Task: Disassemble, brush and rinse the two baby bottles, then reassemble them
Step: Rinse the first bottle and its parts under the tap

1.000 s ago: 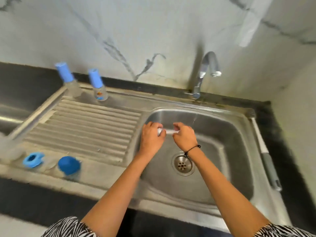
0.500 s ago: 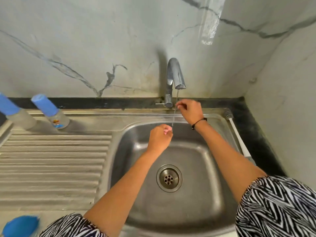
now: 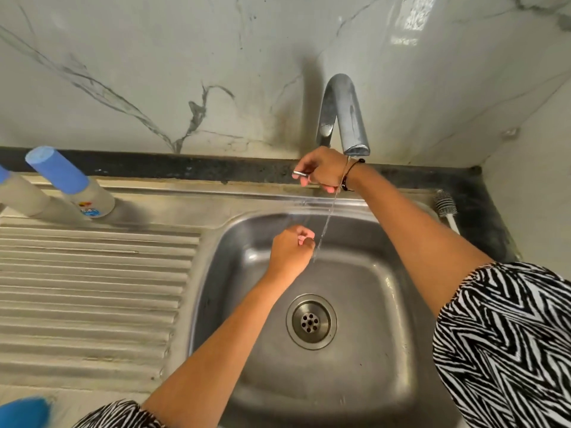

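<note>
The right hand [image 3: 324,169] has dropped from the spout to pinch the tap lever [image 3: 299,173]; left hand [image 3: 290,248], fisted on something hidden, stays under the water. Capped bottles [image 3: 77,186] stand far left, label unreadable.

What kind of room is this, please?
Probably a home kitchen: a steel sink with a ribbed drainboard, a tap running water, and a marble-look wall behind.

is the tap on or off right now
On: a thin stream of water falls from the tap spout into the sink, beside the left hand.
</note>
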`<state>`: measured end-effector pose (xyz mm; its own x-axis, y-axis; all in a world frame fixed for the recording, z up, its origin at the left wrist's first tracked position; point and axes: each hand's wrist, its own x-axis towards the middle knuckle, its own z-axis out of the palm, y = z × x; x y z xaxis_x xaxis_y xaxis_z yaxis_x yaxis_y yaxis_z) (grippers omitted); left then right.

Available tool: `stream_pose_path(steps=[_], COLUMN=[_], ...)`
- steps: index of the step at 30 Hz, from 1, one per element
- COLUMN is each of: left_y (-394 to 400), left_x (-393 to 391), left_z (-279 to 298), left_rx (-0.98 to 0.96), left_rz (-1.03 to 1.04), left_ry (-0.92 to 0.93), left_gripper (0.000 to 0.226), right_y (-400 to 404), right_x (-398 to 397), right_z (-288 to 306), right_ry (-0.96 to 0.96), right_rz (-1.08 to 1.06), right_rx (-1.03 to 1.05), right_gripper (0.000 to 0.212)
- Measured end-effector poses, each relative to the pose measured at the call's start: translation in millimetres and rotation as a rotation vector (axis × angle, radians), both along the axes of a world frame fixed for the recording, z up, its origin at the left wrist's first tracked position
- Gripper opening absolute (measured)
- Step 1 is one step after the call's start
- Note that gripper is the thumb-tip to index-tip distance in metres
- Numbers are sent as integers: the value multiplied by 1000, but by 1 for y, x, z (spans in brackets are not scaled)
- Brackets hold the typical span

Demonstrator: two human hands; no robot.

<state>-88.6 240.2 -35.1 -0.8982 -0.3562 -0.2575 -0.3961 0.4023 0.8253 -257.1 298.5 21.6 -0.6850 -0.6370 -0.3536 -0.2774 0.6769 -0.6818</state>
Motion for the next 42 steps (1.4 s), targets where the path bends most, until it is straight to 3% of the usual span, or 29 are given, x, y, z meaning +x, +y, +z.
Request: stream_pose_path(steps=[4,9,14,17,20,25,33,42], left_y=[1,1,-8,-15,-20,-31,-100,-208], left_x=[2,8,18,28,48,80,125,141], left_z=[0,4,13,18,24,34,74,91], left_rx=[12,16,4,15,29,16,-44,-40], left_rz=[-6,-9,7,43,84,139,331,529], left_ry=[4,12,37,52,53,76,159,194], left_gripper=[22,23,22,22,21,22,18,27], right_y=[18,30,27,34,40,18,-75,-204], right_x=[0,16,43,70,109,171,214,212], right_z=[-11,-15,-11,-26,-43,-54,-9,41], right_ry=[-151,-232,-134,22,70,-42,-84,52], right_rz=[-245,-464,-635,-878,-1001,-770,-305,-26], right_rx=[-373,-575,-636,-677,-575,-480,-432,-310], right_gripper=[38,41,37,38,38,34,15,43])
